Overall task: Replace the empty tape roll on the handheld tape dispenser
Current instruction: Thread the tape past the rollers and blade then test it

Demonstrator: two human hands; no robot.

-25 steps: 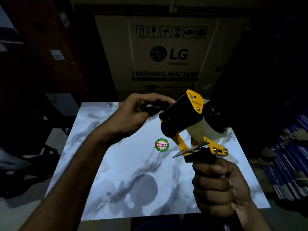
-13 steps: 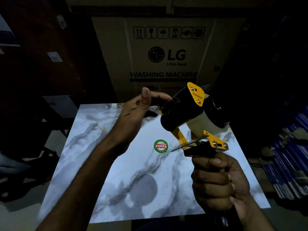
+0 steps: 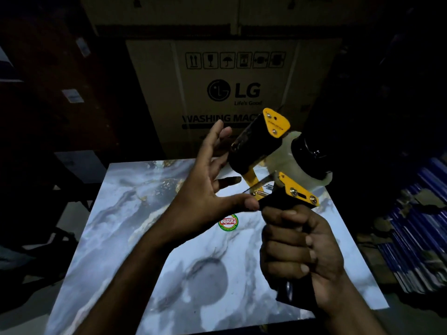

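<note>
R hand (image 3: 300, 247) fisted tight round the black handle of the tape dispenser (image 3: 256, 146), held up off the marble table (image 3: 135, 213), over its far-right part. Pale clear tape roll (image 3: 285, 160) sits on the hub behind the black front roller. L hand (image 3: 205, 189) holds nothing, fingers splayed, just left of the roller. Thumb tip is at the handle's front by the blade; contact or not, can't tell. Round sticker (image 3: 228, 222) near table centre. LG carton (image 3: 232, 93) stands behind the far edge.
</note>
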